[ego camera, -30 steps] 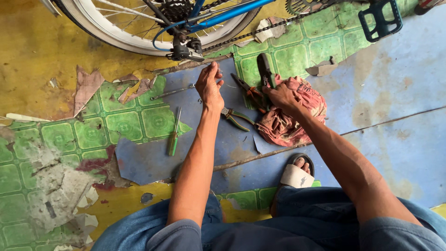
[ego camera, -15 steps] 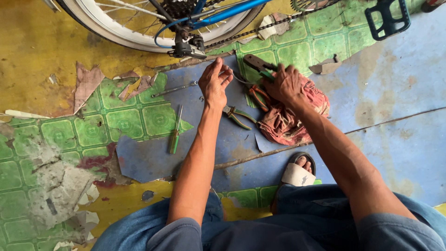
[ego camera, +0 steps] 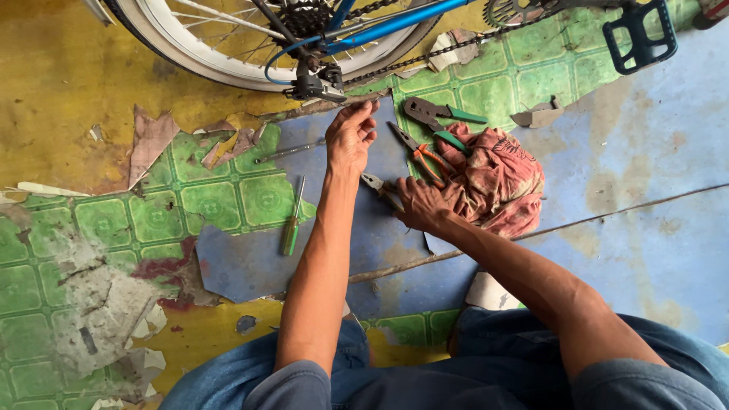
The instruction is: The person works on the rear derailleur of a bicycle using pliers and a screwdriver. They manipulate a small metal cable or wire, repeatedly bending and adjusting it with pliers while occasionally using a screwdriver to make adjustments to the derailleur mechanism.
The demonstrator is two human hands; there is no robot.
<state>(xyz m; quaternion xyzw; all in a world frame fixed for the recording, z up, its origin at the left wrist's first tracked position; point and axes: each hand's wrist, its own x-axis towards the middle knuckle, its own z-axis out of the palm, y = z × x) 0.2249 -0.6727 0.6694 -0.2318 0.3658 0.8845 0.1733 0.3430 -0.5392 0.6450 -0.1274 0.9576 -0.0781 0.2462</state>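
Observation:
My left hand reaches up to the bicycle's rear derailleur and pinches a thin cable end between its fingertips. My right hand lies lower, closed over the handles of grey pliers whose jaws stick out to its left. Orange-handled pliers lie just beyond that hand, at the edge of a red rag. A green-handled wrench-like tool rests on the floor above the rag.
The rear wheel, blue frame tube, chain and a blue pedal cross the top. A green screwdriver lies left of my left forearm. The floor covering is torn, and a long thin rod lies across it.
My right hand set down the green-handled tool by the rag and came down and left onto the grey pliers. My left hand moved up toward the derailleur.

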